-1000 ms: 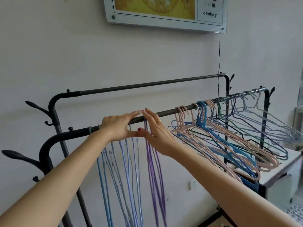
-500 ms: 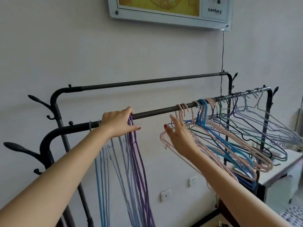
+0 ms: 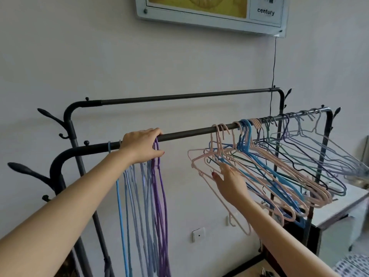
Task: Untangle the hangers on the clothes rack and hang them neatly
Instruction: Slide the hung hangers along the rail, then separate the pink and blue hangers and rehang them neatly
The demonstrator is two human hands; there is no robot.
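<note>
A black clothes rack has a front rail (image 3: pixel 189 132) and a higher back rail (image 3: pixel 179 95). At the left of the front rail, blue and lilac hangers (image 3: pixel 135 206) and purple hangers (image 3: pixel 159 196) hang straight down, seen edge-on. My left hand (image 3: pixel 141 145) lies over the rail on their hooks, fingers curled around the tops. To the right hangs a tangled bunch of pink hangers (image 3: pixel 201 166), blue hangers (image 3: pixel 245 140) and thin grey and lilac hangers (image 3: pixel 319 148). My right hand (image 3: pixel 229 180) reaches into the pink ones with fingers straight, touching them.
A framed picture (image 3: pixel 211 13) hangs on the wall above, with a thin cord (image 3: pixel 273 62) running down behind the rack. Coat pegs (image 3: pixel 26 168) stick out at the rack's left end. A white table (image 3: pixel 339 208) stands at the right behind the tangled hangers.
My right hand left the rail and dropped right and down to the pink hangers. My left hand slid the purple hangers left against the blue ones.
</note>
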